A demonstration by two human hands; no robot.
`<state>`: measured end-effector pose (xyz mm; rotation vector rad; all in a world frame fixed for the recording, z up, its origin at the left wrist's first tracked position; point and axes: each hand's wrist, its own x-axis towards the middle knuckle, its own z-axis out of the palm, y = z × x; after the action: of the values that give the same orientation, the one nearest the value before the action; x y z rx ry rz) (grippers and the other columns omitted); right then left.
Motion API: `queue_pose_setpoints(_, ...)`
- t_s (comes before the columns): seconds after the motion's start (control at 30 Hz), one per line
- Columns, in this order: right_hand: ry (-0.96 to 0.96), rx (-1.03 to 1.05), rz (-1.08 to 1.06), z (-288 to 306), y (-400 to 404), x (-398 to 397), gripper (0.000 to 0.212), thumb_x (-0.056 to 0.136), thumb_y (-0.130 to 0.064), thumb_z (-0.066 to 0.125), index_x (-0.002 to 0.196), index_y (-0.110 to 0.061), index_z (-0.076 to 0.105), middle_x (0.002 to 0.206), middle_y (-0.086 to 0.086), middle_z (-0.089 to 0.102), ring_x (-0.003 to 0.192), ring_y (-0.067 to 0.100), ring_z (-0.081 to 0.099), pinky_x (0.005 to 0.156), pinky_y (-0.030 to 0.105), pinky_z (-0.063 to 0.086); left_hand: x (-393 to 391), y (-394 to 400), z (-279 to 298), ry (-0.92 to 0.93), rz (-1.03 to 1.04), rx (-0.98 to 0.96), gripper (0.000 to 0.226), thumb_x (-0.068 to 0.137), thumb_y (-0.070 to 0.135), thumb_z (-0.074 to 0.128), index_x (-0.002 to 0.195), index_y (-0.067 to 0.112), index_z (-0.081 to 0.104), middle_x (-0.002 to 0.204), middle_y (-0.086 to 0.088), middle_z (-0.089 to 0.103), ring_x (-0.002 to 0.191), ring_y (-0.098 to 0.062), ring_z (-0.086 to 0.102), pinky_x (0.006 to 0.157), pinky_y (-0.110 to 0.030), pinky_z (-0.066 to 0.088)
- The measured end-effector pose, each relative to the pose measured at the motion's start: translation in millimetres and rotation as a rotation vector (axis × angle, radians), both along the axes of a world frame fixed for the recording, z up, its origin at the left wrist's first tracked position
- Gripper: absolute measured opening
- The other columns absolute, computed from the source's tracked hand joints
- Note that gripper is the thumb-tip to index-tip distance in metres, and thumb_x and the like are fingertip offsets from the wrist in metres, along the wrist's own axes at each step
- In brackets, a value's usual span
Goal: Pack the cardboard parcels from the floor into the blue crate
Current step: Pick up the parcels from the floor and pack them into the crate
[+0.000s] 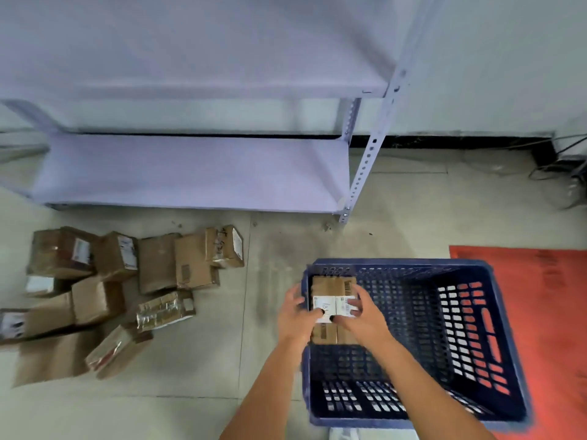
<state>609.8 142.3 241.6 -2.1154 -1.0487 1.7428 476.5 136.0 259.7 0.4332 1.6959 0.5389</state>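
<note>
A brown cardboard parcel (333, 289) with a white label across its top is held over the left inside wall of the blue crate (495, 331). My left hand (297, 315) grips its left side, outside the crate's rim, and my right hand (362, 314) grips its right side, inside the crate. The crate's perforated floor shows no other parcel. A heap of several cardboard parcels (111, 293) lies on the floor to the left, some wrapped in clear tape.
A pale metal shelving unit (190, 173) stands behind the heap, its slotted post (362, 173) just beyond the crate. A red mat (552, 296) lies under the crate's right side. Cables (565, 166) trail along the far right wall.
</note>
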Motion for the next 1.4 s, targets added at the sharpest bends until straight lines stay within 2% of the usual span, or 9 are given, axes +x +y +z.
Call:
queue_pose_setpoints(0.13,0.023,0.061,0.037,38.5,16.4,-53.0,0.083,0.075,-0.009,0.076,0.143,-0.023,0.031,0.14,0.0,0.04,0.121,0.024,0.048,0.091,0.024,0.038,-69.3,7.0,41.3,-0.028,0.051,0.046,0.072,0.077,-0.005,0.065,0.137,0.026,0.041,0.136,-0.008,0.048,0.119,-0.02,0.05,0.099,-0.034,0.045)
queue_pose_setpoints(0.23,0.085,0.068,0.025,42.7,23.2,-112.6,0.086,0.072,-0.007,0.078,0.142,-0.025,0.032,0.134,0.009,0.048,0.117,0.023,0.049,0.095,0.032,0.042,-136.2,6.9,48.9,-0.015,0.073,0.09,0.068,0.078,-0.005,0.065,0.136,0.022,0.041,0.134,-0.011,0.048,0.105,-0.018,0.051,0.083,-0.027,0.044)
queue_pose_setpoints(0.37,0.135,0.043,-0.016,31.4,25.0,-218.3,0.09,0.07,-0.008,0.08,0.144,-0.026,0.031,0.124,0.014,0.054,0.108,0.02,0.052,0.085,0.032,0.046,-237.8,7.8,35.9,0.027,0.075,0.077,0.07,0.076,-0.001,0.068,0.137,0.022,0.042,0.13,-0.006,0.052,0.101,-0.017,0.054,0.085,-0.029,0.044)
queue_pose_setpoints(0.43,0.157,0.01,-0.024,24.7,22.2,-271.9,0.089,0.071,-0.009,0.08,0.143,-0.027,0.031,0.123,0.012,0.054,0.107,0.019,0.052,0.085,0.032,0.046,-289.1,6.5,28.4,0.043,0.065,0.055,0.071,0.074,0.001,0.069,0.137,0.023,0.043,0.128,-0.004,0.056,0.103,-0.021,0.059,0.087,-0.032,0.047)
queue_pose_setpoints(0.73,0.143,-0.078,-0.018,5.7,17.5,-464.3,0.085,0.074,-0.014,0.078,0.143,-0.029,0.031,0.124,0.005,0.055,0.118,0.024,0.051,0.099,0.039,0.046,-487.3,5.3,8.4,0.046,0.053,0.011,0.069,0.079,0.002,0.067,0.139,0.024,0.04,0.136,-0.003,0.049,0.081,-0.006,0.057,0.064,-0.014,0.049)
queue_pose_setpoints(0.87,0.166,-0.107,0.056,-7.4,16.9,-517.3,0.082,0.075,-0.011,0.076,0.142,-0.03,0.033,0.126,0.006,0.055,0.109,0.018,0.052,0.084,0.027,0.044,-543.9,0.1,-6.5,0.071,0.078,-0.024,0.069,0.079,0.003,0.067,0.138,0.024,0.039,0.136,-0.005,0.05,0.112,-0.019,0.055,0.101,-0.038,0.046)
queue_pose_setpoints(0.97,0.168,-0.12,0.101,-32.6,16.6,-538.0,0.08,0.076,-0.01,0.074,0.142,-0.029,0.033,0.126,0.005,0.054,0.109,0.018,0.053,0.079,0.024,0.042,-564.1,-6.3,-33.2,0.076,0.079,-0.051,0.068,0.078,0.005,0.069,0.137,0.024,0.04,0.134,-0.003,0.052,0.111,-0.016,0.051,0.101,-0.035,0.044)
queue_pose_setpoints(1.23,-0.006,-0.075,0.229,-164.9,43.2,-553.6,0.082,0.075,-0.018,0.074,0.145,-0.026,0.03,0.14,0.006,0.045,0.122,0.021,0.047,0.096,0.027,0.04,-564.9,16.8,-169.1,0.056,0.026,-0.06,0.067,0.082,0.004,0.064,0.141,0.021,0.036,0.138,-0.006,0.049,0.116,-0.017,0.052,0.098,-0.025,0.039)
queue_pose_setpoints(1.4,-0.225,-0.009,0.551,-271.2,55.7,-568.7,0.098,0.078,-0.026,0.073,0.15,-0.022,0.006,0.152,0.014,0.018,0.14,0.034,0.025,0.114,0.049,0.028,-561.0,38.5,-285.8,0.121,-0.012,-0.084,0.074,0.082,0.006,0.065,0.145,0.015,0.028,0.145,-0.008,0.042,0.13,-0.024,0.045,0.106,-0.031,0.037)
